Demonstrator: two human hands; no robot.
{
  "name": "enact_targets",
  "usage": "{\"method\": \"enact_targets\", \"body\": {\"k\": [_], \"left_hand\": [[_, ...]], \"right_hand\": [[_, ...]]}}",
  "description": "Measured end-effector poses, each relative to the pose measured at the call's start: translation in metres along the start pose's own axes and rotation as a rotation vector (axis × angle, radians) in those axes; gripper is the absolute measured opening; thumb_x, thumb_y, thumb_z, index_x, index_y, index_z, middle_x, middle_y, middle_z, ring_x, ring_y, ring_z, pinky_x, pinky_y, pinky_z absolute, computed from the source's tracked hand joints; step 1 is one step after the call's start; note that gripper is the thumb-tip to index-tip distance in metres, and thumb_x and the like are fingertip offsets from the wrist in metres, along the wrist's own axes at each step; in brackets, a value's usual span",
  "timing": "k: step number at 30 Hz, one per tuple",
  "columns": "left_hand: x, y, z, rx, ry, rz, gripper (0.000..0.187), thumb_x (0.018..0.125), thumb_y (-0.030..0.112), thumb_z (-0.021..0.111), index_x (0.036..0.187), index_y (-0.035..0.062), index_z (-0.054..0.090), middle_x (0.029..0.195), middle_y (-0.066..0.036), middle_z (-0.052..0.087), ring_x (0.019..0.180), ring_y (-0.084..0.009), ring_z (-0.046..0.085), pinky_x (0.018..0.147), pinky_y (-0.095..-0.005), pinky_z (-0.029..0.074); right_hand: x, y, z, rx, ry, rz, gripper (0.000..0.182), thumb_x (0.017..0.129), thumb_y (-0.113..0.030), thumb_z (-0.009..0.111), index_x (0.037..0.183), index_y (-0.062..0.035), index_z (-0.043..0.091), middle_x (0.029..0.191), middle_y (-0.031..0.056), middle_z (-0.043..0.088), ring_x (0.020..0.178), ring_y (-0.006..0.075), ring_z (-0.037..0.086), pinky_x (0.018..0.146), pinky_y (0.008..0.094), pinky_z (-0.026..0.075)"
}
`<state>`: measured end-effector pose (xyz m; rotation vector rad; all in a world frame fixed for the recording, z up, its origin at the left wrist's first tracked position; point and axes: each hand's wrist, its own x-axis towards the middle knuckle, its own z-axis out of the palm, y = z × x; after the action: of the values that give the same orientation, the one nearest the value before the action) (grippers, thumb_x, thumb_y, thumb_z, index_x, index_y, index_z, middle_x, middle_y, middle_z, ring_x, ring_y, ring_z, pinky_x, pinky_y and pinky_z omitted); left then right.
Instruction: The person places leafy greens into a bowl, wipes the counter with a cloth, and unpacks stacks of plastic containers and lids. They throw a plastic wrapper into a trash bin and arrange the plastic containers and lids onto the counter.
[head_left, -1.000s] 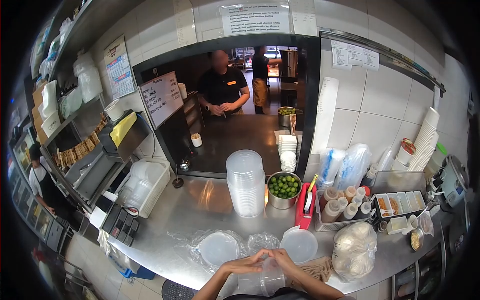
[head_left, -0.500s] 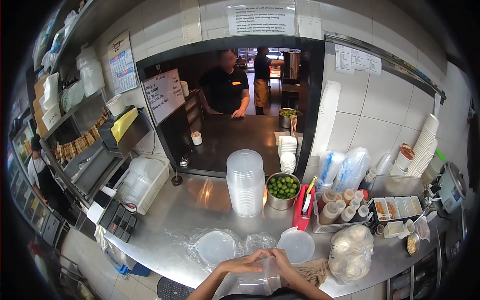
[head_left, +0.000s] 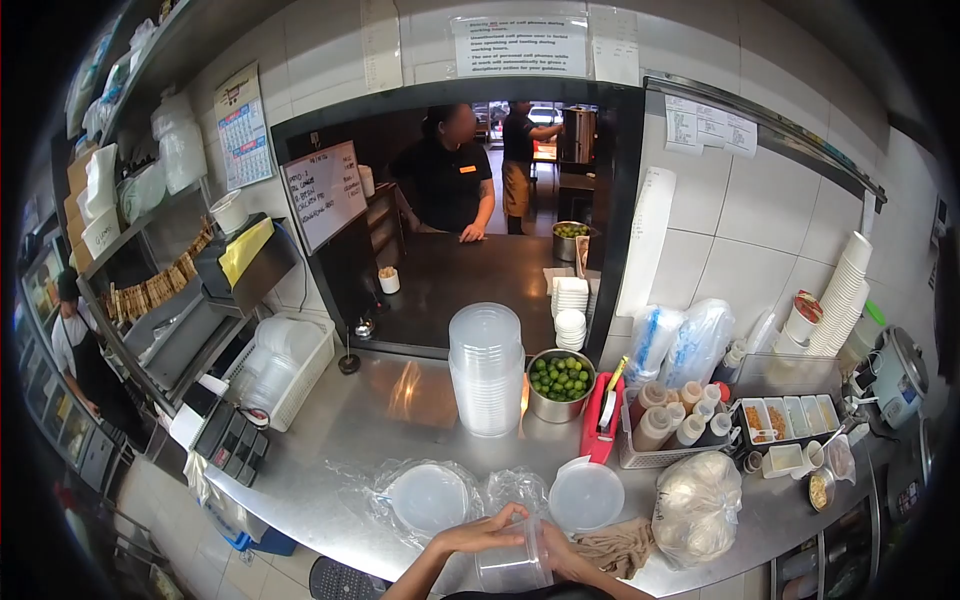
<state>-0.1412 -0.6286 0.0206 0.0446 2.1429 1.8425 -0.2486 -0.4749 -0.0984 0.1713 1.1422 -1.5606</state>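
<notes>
Left grip (head_left: pixel 484 535) and right grip (head_left: pixel 560 553) clasp clear plastic tub (head_left: pixel 508 570). Likely light, slick, thin-walled; best held near stiffer rim.

head cam: up on the person's head, super wide, aimed forward and down at the counter (head_left: pixel 340 440)
left hand (head_left: pixel 482 532) and right hand (head_left: pixel 560 550): pretty close, bottom edge
serving window (head_left: pixel 617 200): roughly dead ahead, further off
</notes>
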Motion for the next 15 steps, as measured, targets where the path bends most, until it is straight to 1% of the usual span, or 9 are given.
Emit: {"method": "enact_targets", "body": {"k": [2,3,5,6,8,9,11,14,15], "left_hand": [[-0.008,0.011,0.004,-0.034,0.038,0.02,0.058,0.085,0.041,0.056,0.124,0.0107,0.026,0.127,-0.016,0.035,0.125,-0.0311,0.032,0.101,-0.0384,0.027],[-0.011,0.016,0.007,-0.054,0.058,0.029,0.057,0.085,0.04,0.057,0.123,0.0106,0.027,0.127,-0.016,0.036,0.125,-0.0306,0.032,0.102,-0.0382,0.026],[-0.012,0.017,0.008,-0.014,0.053,0.174,0.057,0.085,0.037,0.057,0.124,0.0109,0.026,0.128,-0.014,0.035,0.125,-0.029,0.033,0.102,-0.038,0.026],[-0.013,0.017,0.008,0.006,0.051,0.247,0.056,0.085,0.036,0.058,0.124,0.011,0.026,0.128,-0.014,0.034,0.125,-0.0282,0.033,0.102,-0.0379,0.025],[-0.012,0.017,-0.006,-0.044,-0.02,0.232,0.065,0.081,0.041,0.059,0.127,0.0101,0.024,0.13,-0.012,0.03,0.127,-0.0265,0.028,0.105,-0.0396,0.02],[-0.011,0.013,-0.011,-0.074,-0.058,0.223,0.07,0.079,0.044,0.06,0.128,0.0096,0.024,0.132,-0.011,0.028,0.128,-0.0256,0.026,0.107,-0.0405,0.017],[-0.006,-0.003,-0.016,-0.159,-0.107,0.193,0.077,0.076,0.049,0.061,0.13,0.0094,0.023,0.133,-0.01,0.024,0.13,-0.0242,0.021,0.107,-0.0406,0.015],[-0.01,0.001,-0.01,-0.212,-0.108,0.113,0.085,0.072,0.055,0.063,0.131,0.0094,0.022,0.134,-0.008,0.022,0.13,-0.0224,0.016,0.107,-0.0395,0.014],[-0.011,0.004,-0.007,-0.222,-0.096,0.084,0.087,0.071,0.057,0.063,0.131,0.0095,0.022,0.134,-0.008,0.021,0.131,-0.0218,0.015,0.107,-0.0389,0.014]], "right_hand": [[-0.001,-0.011,0.004,-0.001,0.117,-0.065,0.022,0.086,-0.023,0.049,0.084,-0.0039,0.059,0.074,0.0047,0.056,0.063,0.0159,0.055,0.055,0.03,0.045],[-0.005,-0.017,0.006,-0.066,0.115,-0.134,0.022,0.086,-0.023,0.048,0.081,-0.0033,0.059,0.072,0.0048,0.056,0.062,0.0152,0.055,0.055,0.0289,0.045],[-0.011,-0.034,0.013,-0.198,0.103,-0.277,0.025,0.087,-0.022,0.047,0.076,-0.0021,0.058,0.068,0.0049,0.055,0.06,0.0137,0.054,0.054,0.0268,0.044],[-0.01,-0.042,0.017,-0.272,0.04,-0.336,0.025,0.086,-0.021,0.047,0.072,-0.0029,0.056,0.066,0.0028,0.053,0.058,0.012,0.051,0.052,0.0264,0.041],[-0.012,-0.055,0.024,-0.417,-0.076,-0.45,0.026,0.085,-0.021,0.049,0.065,-0.0046,0.053,0.062,-0.0013,0.048,0.055,0.0087,0.044,0.049,0.0255,0.034],[-0.015,-0.063,0.032,-0.497,-0.13,-0.527,0.027,0.085,-0.02,0.048,0.064,-0.0043,0.053,0.062,-0.0016,0.048,0.055,0.0082,0.044,0.049,0.0255,0.034],[-0.021,-0.072,0.049,-0.655,-0.242,-0.676,0.029,0.086,-0.02,0.047,0.063,-0.0036,0.052,0.061,-0.0021,0.047,0.057,0.0073,0.044,0.049,0.0254,0.034],[-0.026,-0.069,0.053,-0.602,-0.218,-0.579,0.028,0.085,-0.019,0.049,0.06,-0.0069,0.053,0.057,-0.0044,0.045,0.053,0.0053,0.041,0.045,0.0226,0.03],[-0.025,-0.065,0.05,-0.565,-0.199,-0.514,0.028,0.086,-0.019,0.047,0.063,-0.006,0.054,0.059,-0.0033,0.047,0.054,0.0059,0.043,0.047,0.0226,0.033]]}}
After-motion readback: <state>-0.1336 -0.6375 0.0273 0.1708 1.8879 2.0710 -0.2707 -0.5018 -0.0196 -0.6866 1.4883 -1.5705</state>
